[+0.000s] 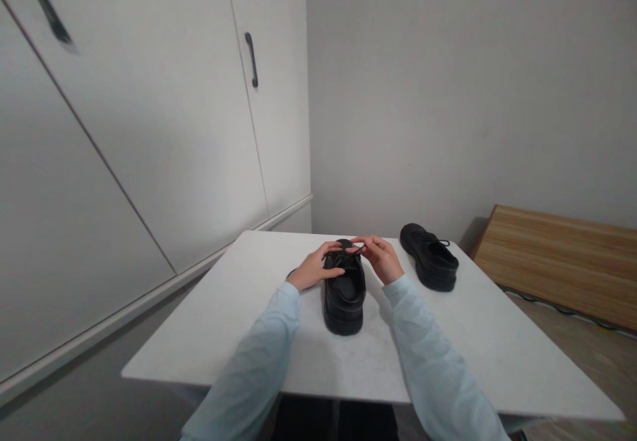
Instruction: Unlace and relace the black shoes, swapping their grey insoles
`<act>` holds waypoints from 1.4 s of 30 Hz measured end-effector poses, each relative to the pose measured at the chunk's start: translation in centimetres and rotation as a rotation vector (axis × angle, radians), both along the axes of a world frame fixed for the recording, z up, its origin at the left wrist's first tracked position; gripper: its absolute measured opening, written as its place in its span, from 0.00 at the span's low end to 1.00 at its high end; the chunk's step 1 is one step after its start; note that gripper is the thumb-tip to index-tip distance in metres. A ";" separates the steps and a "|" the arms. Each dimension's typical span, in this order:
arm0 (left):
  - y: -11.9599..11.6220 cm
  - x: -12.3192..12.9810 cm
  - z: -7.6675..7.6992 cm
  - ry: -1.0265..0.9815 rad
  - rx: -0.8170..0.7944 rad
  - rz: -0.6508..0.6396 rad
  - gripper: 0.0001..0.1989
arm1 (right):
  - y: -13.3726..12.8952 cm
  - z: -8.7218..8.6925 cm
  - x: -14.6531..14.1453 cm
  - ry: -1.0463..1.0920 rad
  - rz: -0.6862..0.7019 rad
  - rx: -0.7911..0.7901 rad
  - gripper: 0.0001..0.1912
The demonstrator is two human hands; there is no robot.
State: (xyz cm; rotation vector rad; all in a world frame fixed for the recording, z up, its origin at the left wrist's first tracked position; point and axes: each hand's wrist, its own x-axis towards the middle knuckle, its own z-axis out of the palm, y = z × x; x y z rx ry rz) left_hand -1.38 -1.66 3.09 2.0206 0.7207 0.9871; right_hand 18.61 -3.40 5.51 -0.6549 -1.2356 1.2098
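Observation:
A black lace-up shoe (344, 308) stands on the white table in front of me, heel toward me and toe pointing away. My left hand (314, 268) grips its upper from the left side, the thumb over the opening and the fingers across the lacing. On the other side, my right hand (378, 255) pinches a thin black shoelace (359, 251) between thumb and fingers, just above the lacing. The hands partly cover the toe and the laces. A small dark piece (291, 273) shows by my left wrist; I cannot tell what it is.
A second black shoe (435, 265) with tied laces stands at the table's right back edge. The white table (209, 341) reaches toward a grey wall. White cabinets (164, 116) line the left, and a wood-grain panel (557, 262) lies low at the right.

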 end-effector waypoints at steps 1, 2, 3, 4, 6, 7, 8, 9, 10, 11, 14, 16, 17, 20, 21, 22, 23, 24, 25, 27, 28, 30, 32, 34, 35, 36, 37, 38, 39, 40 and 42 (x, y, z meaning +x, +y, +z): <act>0.0 0.0 0.0 0.002 0.006 -0.001 0.32 | 0.0 0.1 0.0 0.017 0.021 -0.005 0.17; 0.0 0.0 0.0 0.003 0.011 -0.005 0.32 | -0.1 0.1 0.0 0.024 0.037 -0.009 0.17; 0.0 0.0 0.0 0.005 0.014 -0.008 0.32 | -0.1 0.1 0.0 0.022 0.047 -0.014 0.16; 0.0 0.0 0.0 0.007 0.015 -0.008 0.32 | -0.1 0.2 0.0 0.013 0.048 -0.017 0.16; 0.0 0.0 0.0 0.013 0.015 0.000 0.33 | -0.2 0.2 0.1 -0.008 0.034 -0.012 0.15; 0.0 -0.1 0.0 0.016 0.015 0.002 0.32 | -0.2 0.2 0.1 -0.015 0.025 -0.007 0.15; 0.0 -0.1 0.0 0.018 0.015 0.003 0.32 | -0.2 0.2 0.2 -0.022 0.019 -0.002 0.16; 0.0 -0.1 0.1 0.018 0.017 0.003 0.32 | -0.2 0.2 0.2 -0.030 0.016 -0.001 0.16; 0.0 -0.1 0.1 0.018 0.019 0.003 0.32 | -0.2 0.2 0.3 -0.038 0.015 -0.003 0.16; 0.0 0.0 0.1 0.018 0.022 0.001 0.32 | -0.2 0.2 0.3 -0.048 0.015 -0.007 0.17; -0.1 0.0 0.1 0.013 0.025 0.000 0.31 | -0.1 0.1 0.5 -0.087 0.016 -0.015 0.18; -0.1 0.0 0.2 0.012 0.020 0.004 0.31 | -0.1 0.1 0.7 -0.125 0.010 -0.021 0.19; -0.1 0.0 0.2 0.013 0.017 0.010 0.31 | -0.1 0.1 0.8 -0.148 0.006 -0.026 0.19; -0.2 0.0 0.3 0.023 0.006 0.027 0.31 | -0.2 0.3 1.0 -0.212 0.014 -0.045 0.21; -0.2 0.0 0.3 0.026 0.003 0.030 0.30 | -0.3 0.4 1.1 -0.229 0.024 -0.048 0.21; -0.2 0.0 0.3 0.026 0.000 0.030 0.30 | -0.3 0.5 1.1 -0.243 0.038 -0.049 0.22; -0.2 0.0 0.3 0.027 -0.002 0.028 0.30 | -0.4 0.5 1.2 -0.257 0.058 -0.049 0.21; -0.2 0.0 0.3 0.028 -0.002 0.025 0.30 | -0.4 0.6 1.3 -0.271 0.082 -0.051 0.21; -0.2 -0.1 0.3 0.028 -0.001 0.025 0.30 | -0.4 0.6 1.4 -0.284 0.108 -0.056 0.21; -0.1 -0.1 0.2 0.034 0.007 0.026 0.30 | -0.4 0.6 1.7 -0.311 0.160 -0.074 0.20; -0.1 -0.1 0.1 0.040 0.014 0.031 0.30 | -0.4 0.6 1.8 -0.327 0.182 -0.085 0.19; -0.1 -0.2 0.1 0.056 0.034 0.044 0.29 | -0.4 0.6 2.0 -0.356 0.209 -0.099 0.18; -0.1 -0.2 0.0 0.068 0.052 0.053 0.29 | -0.6 0.7 2.2 -0.363 0.218 -0.095 0.17; 0.0 -0.2 -0.1 0.055 0.043 0.045 0.29 | -0.7 0.8 2.3 -0.336 0.218 -0.072 0.16; 0.0 -0.2 -0.1 0.038 0.025 0.034 0.30 | -0.8 0.9 2.4 -0.317 0.212 -0.063 0.16; 0.1 -0.2 -0.1 0.017 0.003 0.021 0.30 | -0.9 0.9 2.4 -0.298 0.200 -0.058 0.17; 0.1 -0.2 -0.1 -0.006 -0.022 0.014 0.29 | -0.9 1.0 2.4 -0.277 0.180 -0.056 0.17; 0.2 -0.2 -0.1 -0.029 -0.045 0.029 0.27 | -0.8 1.0 2.3 -0.253 0.153 -0.054 0.18; 0.4 -0.3 -0.1 -0.042 -0.064 0.071 0.24 | -0.8 1.0 2.3 -0.226 0.119 -0.048 0.17; 0.5 -0.4 -0.1 -0.041 -0.077 0.144 0.21 | -0.7 1.0 2.2 -0.197 0.084 -0.033 0.17; 0.9 -0.9 0.0 0.016 -0.081 0.341 0.17 | -0.4 0.8 2.1 -0.147 0.013 0.016 0.14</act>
